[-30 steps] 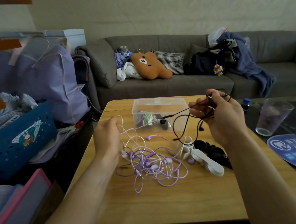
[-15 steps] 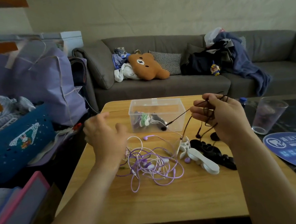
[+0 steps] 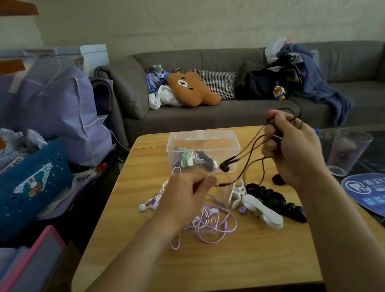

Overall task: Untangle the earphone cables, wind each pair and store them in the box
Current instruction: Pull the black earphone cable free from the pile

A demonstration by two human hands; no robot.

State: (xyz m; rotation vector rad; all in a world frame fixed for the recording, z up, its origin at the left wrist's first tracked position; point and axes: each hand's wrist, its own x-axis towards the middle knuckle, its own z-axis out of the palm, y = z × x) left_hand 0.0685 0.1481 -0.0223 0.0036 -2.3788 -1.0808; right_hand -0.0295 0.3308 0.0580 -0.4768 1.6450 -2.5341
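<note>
Snagging is looking like the main risk: the right hand [image 3: 290, 150] is gripping loops of the thin dark earphone cable [image 3: 247, 161] above the tabletop's [image 3: 221, 265] far right part, while the left hand [image 3: 187, 198], fingers curled, is pinching its loose end over the purple-and-white tangle [image 3: 208, 224], so a hasty pull could be dragging those limp, slippery cords along. The clear, rigid plastic box [image 3: 204, 153], already holding wound pairs, is sitting near the far edge, light enough to be knocked aside.
</note>
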